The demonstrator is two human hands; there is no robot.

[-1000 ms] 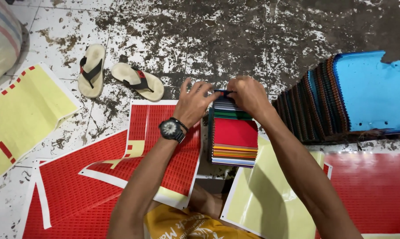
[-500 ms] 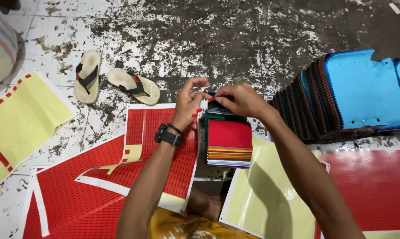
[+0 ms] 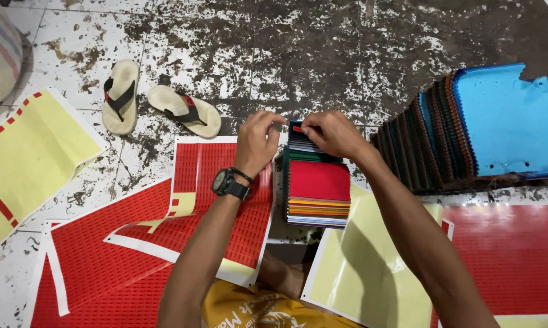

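Striped sack (image 3: 0, 58): cut by the left edge; only one bulging side shows.
Yellow backing sheet (image 3: 28, 161): left part runs out of frame.
Red sticker sheets (image 3: 98, 267): lower portions cut by the bottom edge; partly covered by the left forearm.
Red sheet at right (image 3: 510, 261): clipped by the right and bottom edges.
Fanned swatch books (image 3: 468, 130): right end out of frame; lower layers hidden under the blue cover.
Swatch stack (image 3: 318, 182): far end hidden behind both hands.
Left hand (image 3: 257, 144), right hand (image 3: 331, 133): fingertips curled out of sight; what they pinch cannot be told.
Yellow shirt (image 3: 256, 310): print cut off below.
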